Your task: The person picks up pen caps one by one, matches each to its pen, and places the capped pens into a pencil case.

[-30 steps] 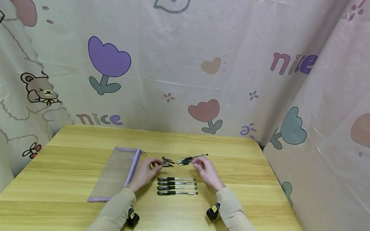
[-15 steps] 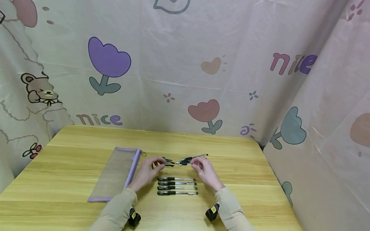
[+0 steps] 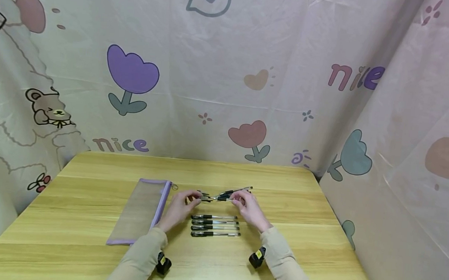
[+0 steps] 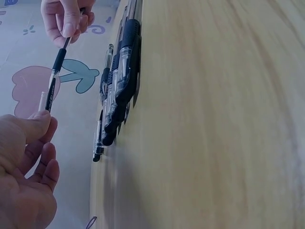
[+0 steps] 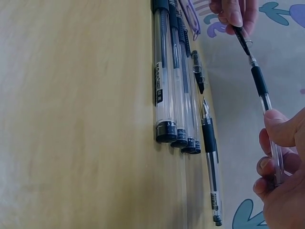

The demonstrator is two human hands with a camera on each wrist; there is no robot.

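A: How are the hands gripping?
B: The left hand (image 3: 178, 209) pinches a pen cap (image 5: 242, 40) between thumb and fingers. The right hand (image 3: 251, 209) pinches the clear body of a pen (image 5: 260, 81), its writing end toward nine o'clock.
A: Is that pen inside its cap?
B: Its tip is at the cap's mouth; how far in, if at all, I can't tell. The pair is raised off the table (image 3: 63, 233), between the hands.
A: Take the row of capped pens (image 3: 214, 234) as the clock's centre. What's farthest left?
B: At nine o'clock, a translucent pouch (image 3: 135, 212) trimmed in lilac. It lies flat, its zip (image 3: 161, 203) along the side nearer the pens. I can't make out whether it holds anything.
A: Next?
B: Toward eleven, small loose caps (image 5: 197, 69), partly behind the left fingers.
A: And the row itself?
B: Four side by side, capped ends toward nine o'clock. Dark refills (image 5: 164, 43) show inside their clear barrels.
A: Last?
B: Toward one o'clock, just behind the right hand, overlapping uncapped pens (image 5: 208, 138), too bunched to count.
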